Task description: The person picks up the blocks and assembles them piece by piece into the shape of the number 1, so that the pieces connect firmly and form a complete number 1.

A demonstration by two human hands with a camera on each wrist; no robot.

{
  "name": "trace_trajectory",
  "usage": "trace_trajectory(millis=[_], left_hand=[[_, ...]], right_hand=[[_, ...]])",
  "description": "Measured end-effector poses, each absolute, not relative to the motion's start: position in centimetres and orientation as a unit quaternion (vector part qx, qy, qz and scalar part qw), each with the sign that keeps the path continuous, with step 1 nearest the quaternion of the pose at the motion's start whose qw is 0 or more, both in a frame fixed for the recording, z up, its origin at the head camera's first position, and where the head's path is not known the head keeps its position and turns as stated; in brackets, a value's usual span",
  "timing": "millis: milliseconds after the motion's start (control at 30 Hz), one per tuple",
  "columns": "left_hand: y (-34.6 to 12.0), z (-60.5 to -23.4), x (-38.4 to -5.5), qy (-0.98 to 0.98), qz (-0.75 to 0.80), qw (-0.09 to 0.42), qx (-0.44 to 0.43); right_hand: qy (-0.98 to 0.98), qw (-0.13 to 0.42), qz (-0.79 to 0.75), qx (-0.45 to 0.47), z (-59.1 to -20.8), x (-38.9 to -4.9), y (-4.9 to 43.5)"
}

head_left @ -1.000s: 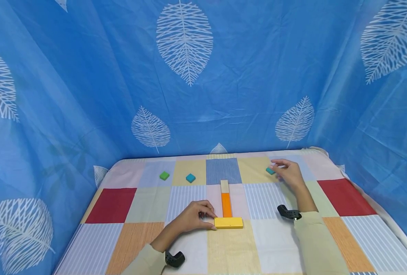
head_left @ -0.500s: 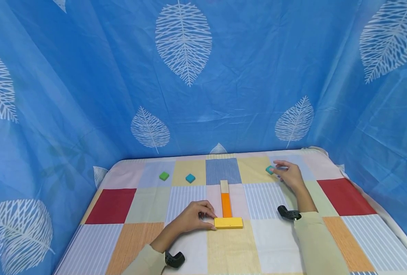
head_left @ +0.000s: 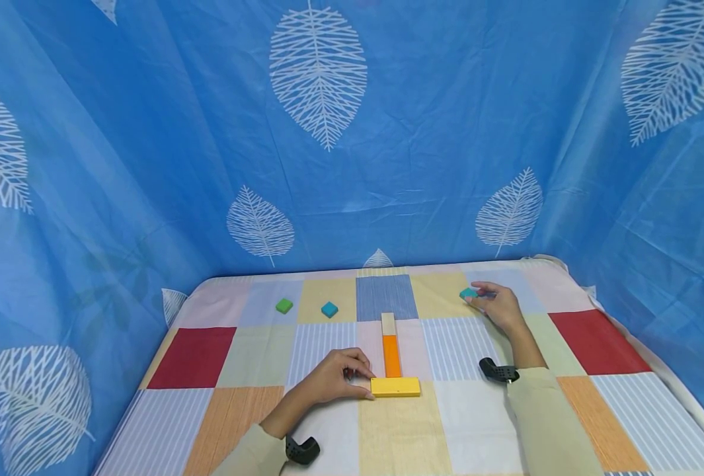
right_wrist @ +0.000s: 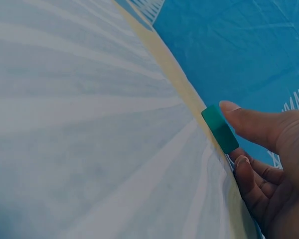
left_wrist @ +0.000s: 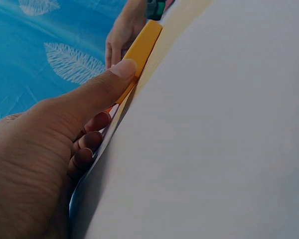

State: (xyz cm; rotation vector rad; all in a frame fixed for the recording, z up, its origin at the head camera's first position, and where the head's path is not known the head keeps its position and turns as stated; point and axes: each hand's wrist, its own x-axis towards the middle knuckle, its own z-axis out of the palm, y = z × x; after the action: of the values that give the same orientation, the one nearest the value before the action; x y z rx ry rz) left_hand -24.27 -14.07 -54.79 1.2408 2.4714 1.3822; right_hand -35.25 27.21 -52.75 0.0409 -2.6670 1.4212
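Pinches end of yellow block (head_left: 396, 388) with left hand (head_left: 338, 377), probably steadying it against orange block (head_left: 391, 356); pinches teal block (right_wrist: 220, 130) with right hand (head_left: 502, 308), apparently for control.

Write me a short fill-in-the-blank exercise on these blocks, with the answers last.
1. The left hand holds one end of the crosswise block, which is coloured ____.
2. The middle block, between that one and the cream block, is coloured ____.
3. In the head view, the green block lies to the ____ of the blue block.
4. Counting the teal block in the right hand, that view shows ____ blocks.

Missing words: yellow; orange; left; six.
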Motion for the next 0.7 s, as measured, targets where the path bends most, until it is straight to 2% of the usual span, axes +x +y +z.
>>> trace_trajectory(millis=[700], left_hand=[[-14.03, -54.67, -24.11, 0.805, 0.440, 0.024, 0.396]], right_hand=[[-0.903, 0.054, 0.425, 0.035, -52.66, -35.17, 26.85]])
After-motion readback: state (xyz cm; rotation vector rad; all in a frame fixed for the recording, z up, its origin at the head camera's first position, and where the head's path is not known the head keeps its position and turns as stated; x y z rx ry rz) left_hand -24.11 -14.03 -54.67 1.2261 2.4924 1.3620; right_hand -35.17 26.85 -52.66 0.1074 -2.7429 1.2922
